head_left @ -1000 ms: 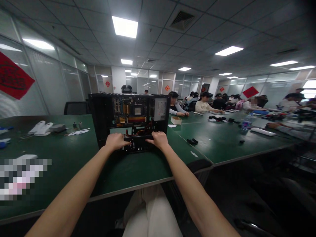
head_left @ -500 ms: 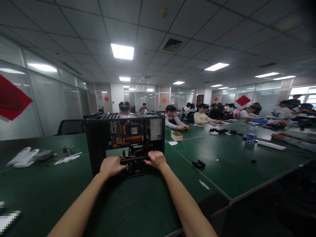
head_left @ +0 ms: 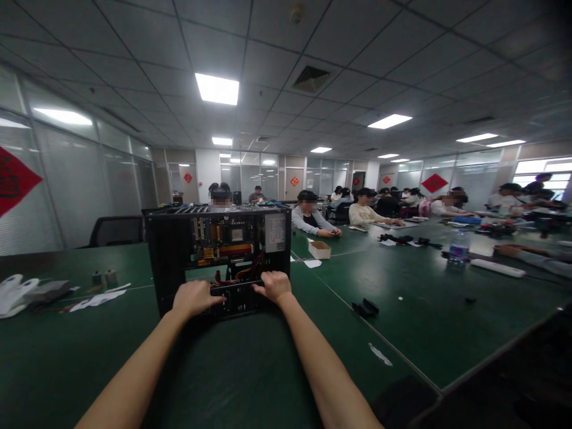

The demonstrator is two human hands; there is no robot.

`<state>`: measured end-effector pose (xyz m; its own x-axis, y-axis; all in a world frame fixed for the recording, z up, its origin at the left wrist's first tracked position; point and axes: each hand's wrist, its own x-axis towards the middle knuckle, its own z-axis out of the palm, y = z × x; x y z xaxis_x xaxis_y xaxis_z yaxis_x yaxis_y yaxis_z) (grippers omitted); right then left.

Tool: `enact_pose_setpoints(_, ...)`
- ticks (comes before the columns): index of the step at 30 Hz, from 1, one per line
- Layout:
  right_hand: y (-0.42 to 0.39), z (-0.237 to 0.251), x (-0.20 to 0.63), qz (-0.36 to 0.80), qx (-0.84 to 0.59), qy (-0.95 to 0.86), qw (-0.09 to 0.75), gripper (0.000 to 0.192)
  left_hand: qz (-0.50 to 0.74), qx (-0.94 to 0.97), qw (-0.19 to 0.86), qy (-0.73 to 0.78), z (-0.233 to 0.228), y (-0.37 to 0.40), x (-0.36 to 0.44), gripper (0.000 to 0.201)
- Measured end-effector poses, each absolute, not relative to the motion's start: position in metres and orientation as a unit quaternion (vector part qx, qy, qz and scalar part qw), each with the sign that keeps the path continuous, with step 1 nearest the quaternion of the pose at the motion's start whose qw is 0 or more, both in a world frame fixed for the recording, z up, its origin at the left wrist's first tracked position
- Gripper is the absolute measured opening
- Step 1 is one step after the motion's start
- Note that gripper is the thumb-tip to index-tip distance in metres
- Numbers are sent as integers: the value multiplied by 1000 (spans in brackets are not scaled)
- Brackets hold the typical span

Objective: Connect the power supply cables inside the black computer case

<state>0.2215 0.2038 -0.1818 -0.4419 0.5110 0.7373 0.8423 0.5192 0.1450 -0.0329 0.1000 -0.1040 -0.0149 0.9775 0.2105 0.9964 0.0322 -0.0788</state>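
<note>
Change since earlier frames: view tilted up, more ceiling and less near table edge in frame; computer case (head_left: 218, 259) now slightly left of centre; both hands on the same dark bar as before, no visible shift of the bar.
Meaning for work in hand: judged as a steady two-handed hold on the lower front part of the case; no sign of that part coming free.
Left hand (head_left: 193, 298): centre of frame, grip curled over the left end of the black drive bay bracket (head_left: 235, 293), fingers pressed onto it.
Right hand (head_left: 274, 286): just right of centre, grip closed over the right end of the same bracket, fingertips hooked on its top edge.
Location of case: upright on the green table (head_left: 402, 310), centre-left of frame, open side towards the camera.
Case contents: motherboard (head_left: 221, 233) mounted at the back, with coloured slots; power supply with white label (head_left: 274, 232) at upper right; red and yellow cables (head_left: 243, 271) hanging down to the bracket.
Other containers: small cardboard box (head_left: 319, 249) right of the case, well apart, contents hidden; water bottle (head_left: 458, 247) at right of frame, fill level unclear.
Surroundings: white items (head_left: 18, 292) at left edge; small black parts (head_left: 365, 307) right of the hands; other people seated at far tables.
</note>
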Motion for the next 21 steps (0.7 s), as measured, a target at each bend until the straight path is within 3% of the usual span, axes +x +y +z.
enact_pose_setpoints(5, 200, -175, 219, -218, -471, -803, 293, 58, -57, -683, 134, -716, -109, 105, -32, 89)
enact_pose_setpoints(11, 181, -159, 221, -182, -496, -815, 239, 64, -53, -687, 148, -709, -109, 96, -29, 88)
enact_pose_setpoints(21, 149, -160, 230, -166, -497, -814, 251, 67, -51, -688, 144, -710, -106, 61, -20, 89)
